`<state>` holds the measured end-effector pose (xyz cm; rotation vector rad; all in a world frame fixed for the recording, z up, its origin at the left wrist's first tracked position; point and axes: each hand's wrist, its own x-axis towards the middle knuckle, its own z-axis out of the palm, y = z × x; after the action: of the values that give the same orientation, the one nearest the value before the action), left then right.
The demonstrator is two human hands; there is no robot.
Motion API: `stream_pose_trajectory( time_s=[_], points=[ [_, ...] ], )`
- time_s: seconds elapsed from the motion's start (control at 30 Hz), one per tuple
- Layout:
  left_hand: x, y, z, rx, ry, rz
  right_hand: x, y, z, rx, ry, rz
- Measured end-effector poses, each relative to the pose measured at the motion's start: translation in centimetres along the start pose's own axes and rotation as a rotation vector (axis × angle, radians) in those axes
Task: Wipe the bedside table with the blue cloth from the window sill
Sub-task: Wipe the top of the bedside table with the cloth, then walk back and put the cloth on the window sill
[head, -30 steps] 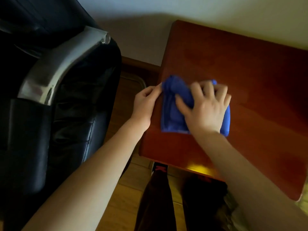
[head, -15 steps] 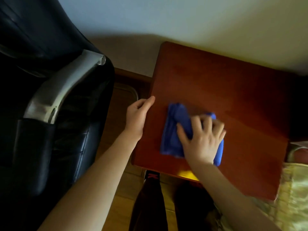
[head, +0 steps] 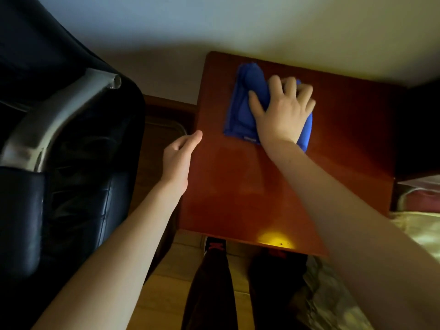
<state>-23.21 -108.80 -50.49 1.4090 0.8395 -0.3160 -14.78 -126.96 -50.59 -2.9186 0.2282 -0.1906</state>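
The blue cloth [head: 242, 108] lies folded on the far left part of the reddish-brown bedside table [head: 238, 186], close to the wall. My right hand [head: 283, 113] presses flat on the cloth's right half with fingers spread, covering much of it. My left hand [head: 178, 158] hovers at the table's left edge, fingers loosely curled, holding nothing; whether it touches the edge I cannot tell.
A black leather chair [head: 71, 163] with a silver armrest [head: 47, 122] stands close on the left. A bed with patterned cover [head: 419, 229] borders the table on the right. The pale wall [head: 262, 32] runs behind. My legs and shoes [head: 214, 248] stand on wooden floor below.
My right hand has pushed the cloth away from me, from the table's near middle toward the wall. My left hand let go of the cloth, then drew back along the table's left edge.
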Motion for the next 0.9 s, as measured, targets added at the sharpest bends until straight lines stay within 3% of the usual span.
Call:
stream_pose_trajectory(
  time_s=[0.27,0.63,0.9],
  points=[
    [-0.5,0.4,0.1,-0.049,-0.048,-0.031,-15.6,3.2,-2.2,0.045,0.02,-0.036],
    [0.9,-0.2,-0.7,0.049,-0.096,-0.013,-5.3,1.2,-1.0,0.033,0.063,-0.039],
    [-2.8,-1.2,-0.3,0.348,0.065,0.052,-16.9,4.4,-3.3,0.095,-0.028,-0.014]
  ],
)
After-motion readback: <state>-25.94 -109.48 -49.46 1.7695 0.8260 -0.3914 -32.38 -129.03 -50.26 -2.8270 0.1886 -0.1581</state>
